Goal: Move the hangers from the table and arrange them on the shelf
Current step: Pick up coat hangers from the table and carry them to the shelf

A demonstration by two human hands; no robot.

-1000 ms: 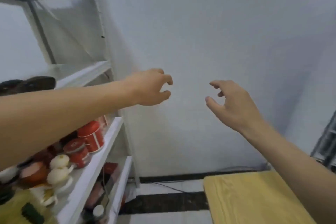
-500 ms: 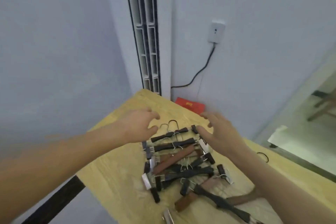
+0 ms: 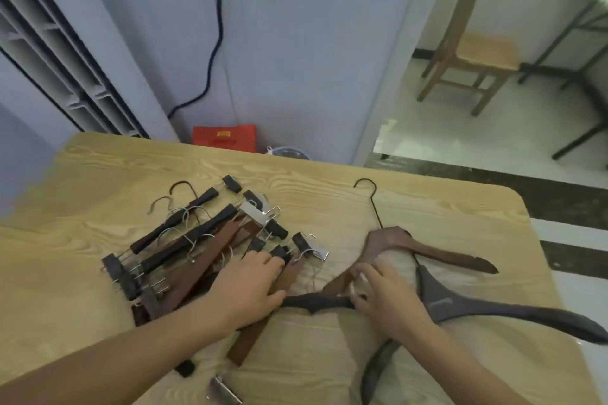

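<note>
A pile of clip hangers (image 3: 197, 250) is heaped on the wooden bench (image 3: 98, 181), left of centre. The left hand (image 3: 246, 289) is laid on it, fingers spread. The right hand (image 3: 385, 296) is curled round a brown coat hanger (image 3: 427, 248), beside a dark grey coat hanger (image 3: 477, 309) to the right.

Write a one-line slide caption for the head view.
Both hands, left hand and right hand, reach into hangers piled on the wooden table.

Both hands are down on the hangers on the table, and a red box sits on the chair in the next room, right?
Not quite. The red box sits on the floor behind the table, not on the chair; the head view shows it.
</note>
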